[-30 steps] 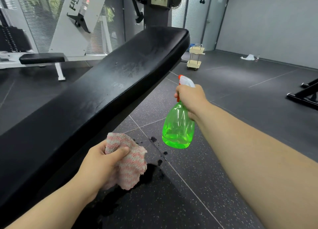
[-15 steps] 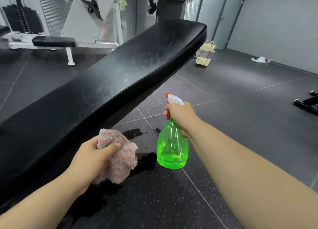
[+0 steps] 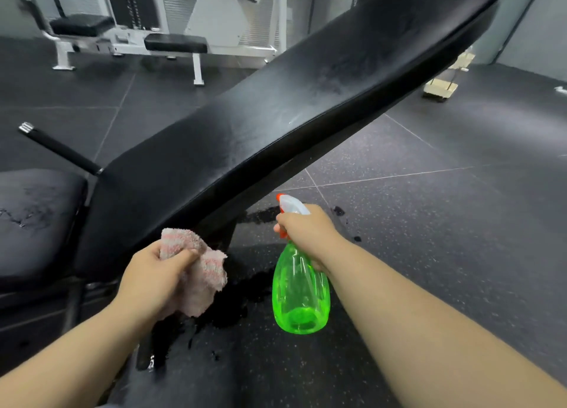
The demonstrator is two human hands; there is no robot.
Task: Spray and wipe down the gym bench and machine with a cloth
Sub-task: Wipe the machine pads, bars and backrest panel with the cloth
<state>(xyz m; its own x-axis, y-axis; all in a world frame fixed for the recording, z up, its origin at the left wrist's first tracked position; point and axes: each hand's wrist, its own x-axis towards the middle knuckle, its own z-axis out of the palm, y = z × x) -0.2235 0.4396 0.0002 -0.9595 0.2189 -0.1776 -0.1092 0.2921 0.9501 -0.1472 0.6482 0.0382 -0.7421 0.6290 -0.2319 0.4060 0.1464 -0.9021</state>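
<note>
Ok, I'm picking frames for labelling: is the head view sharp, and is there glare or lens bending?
Head view: the left hand, right hand, cloth and spray bottle are fairly sharp; the machine at top left is smeared by blur; the bench backrest looks bowed by the wide-angle lens; its pad shows a dull sheen, no harsh glare.

The floor [image 3: 429,223] is dark speckled tile, with a wet patch [image 3: 233,309] under the bench's [image 3: 276,116] near edge. A fine mist [image 3: 328,82] films the tilted bench's middle.

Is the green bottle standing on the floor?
No, the right hand holds the bottle up off the floor.
</note>
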